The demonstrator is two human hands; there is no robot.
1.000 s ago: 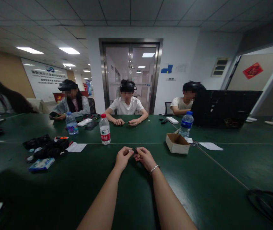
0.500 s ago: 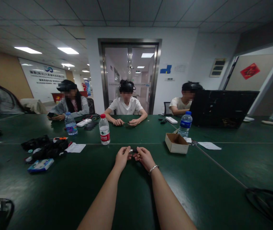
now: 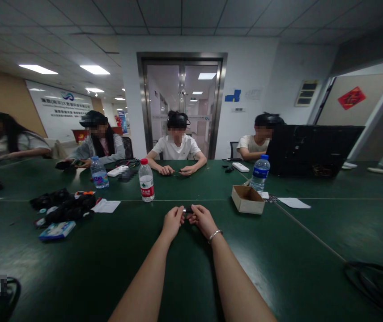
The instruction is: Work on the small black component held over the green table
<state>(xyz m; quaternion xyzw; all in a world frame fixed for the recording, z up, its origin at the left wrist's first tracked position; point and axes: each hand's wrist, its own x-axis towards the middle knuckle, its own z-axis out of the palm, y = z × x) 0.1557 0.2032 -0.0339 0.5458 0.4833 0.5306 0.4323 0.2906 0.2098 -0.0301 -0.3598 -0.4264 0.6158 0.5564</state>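
Note:
Just above the green table, in the middle of the head view, my two hands meet around a small black object with a silver end (image 3: pixel 187 209). Its exact kind is too small to make out. My left hand (image 3: pixel 173 222) is closed in a pinch at the silver end. The black end is between the thumb and fingers of my right hand (image 3: pixel 204 220), which has a silver bracelet (image 3: pixel 214 236) at its wrist. Fingers cover part of the object.
A red-capped bottle (image 3: pixel 146 180) stands ahead to the left. An open cardboard box (image 3: pixel 248 205) and a blue-capped bottle (image 3: pixel 260 173) are to the right. Black gear (image 3: pixel 67 205) lies left, a coiled cable (image 3: pixel 376 281) right. Several people sit across the table.
My hands stay nearly in place, with the object turned slightly between them. At the far left a person has come further into view; the neighbouring person's hands have shifted.

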